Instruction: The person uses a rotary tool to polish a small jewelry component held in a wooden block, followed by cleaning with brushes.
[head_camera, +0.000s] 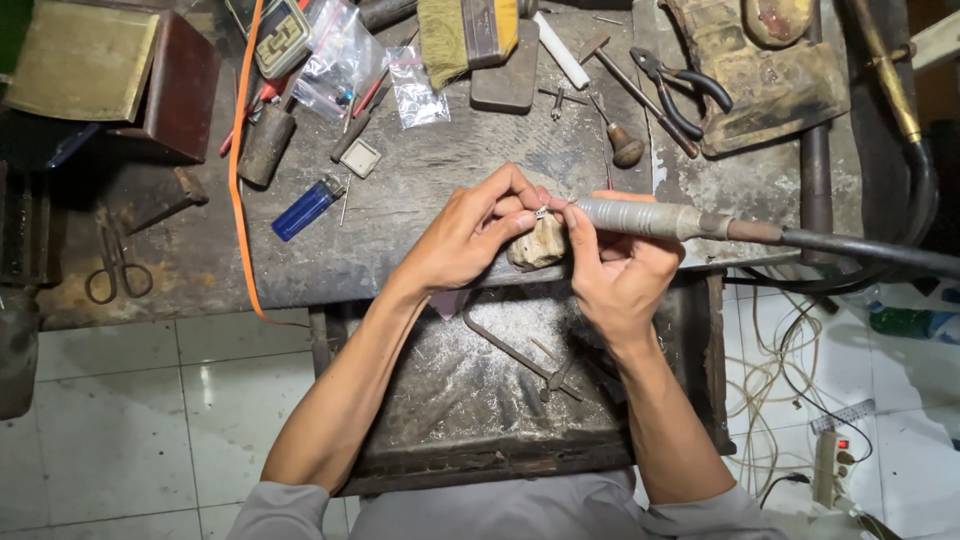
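Grey cloth at the person's lap sits closest, and just beyond it a dark metal tray (690, 400) hangs under the desk (420, 220), dusted with pale filings and holding a thin bent frame tool (525, 360). Above the tray, the left hand (470, 235) pinches a tiny silvery piece (542, 212) with its fingers closed tight, pressed against a worn, chipped wooden peg (538, 245) at the desk's edge. The right hand (615, 270) wraps its fingers around a rough grey cylindrical handpiece (640, 217), whose tip meets the piece; a dark flexible shaft (860, 247) runs off rightwards. The desk itself is scarred, grimy wood. On it lie a glossy blue lighter (307, 207), crinkled clear plastic bags (415, 90) near the top, black-handled pliers (680, 90), and rusty scissors (118, 268) at the left. An orange strap (236, 180) curves down over the edge.
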